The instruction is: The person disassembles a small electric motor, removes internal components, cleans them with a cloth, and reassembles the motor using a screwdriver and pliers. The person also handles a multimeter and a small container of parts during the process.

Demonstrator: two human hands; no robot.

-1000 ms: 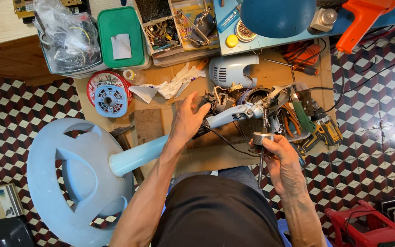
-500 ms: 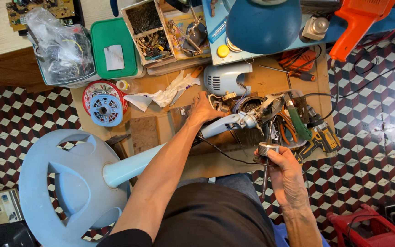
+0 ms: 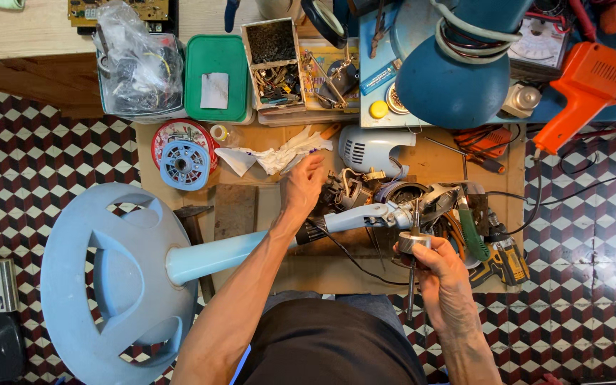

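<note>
Two hands differ: the left hand (image 3: 302, 187) has moved from the pale blue fan stand (image 3: 212, 255) toward crumpled white paper (image 3: 276, 155), fingers loosely curled, empty; the right hand (image 3: 442, 274) still grips a shafted metal rotor (image 3: 413, 246).

Left hand (image 3: 302, 187) fingertips blurred – contact with crumpled paper (image 3: 274, 155) unclear. Right hand (image 3: 438, 269) wraps motor shaft (image 3: 413, 260); shaft middle hidden in palm. Fan stand (image 3: 119, 281) base cut by bottom edge. Blue lamp shade (image 3: 456, 80) hides bench behind. Parts in clear bag (image 3: 138, 68) too small to tell.
</note>
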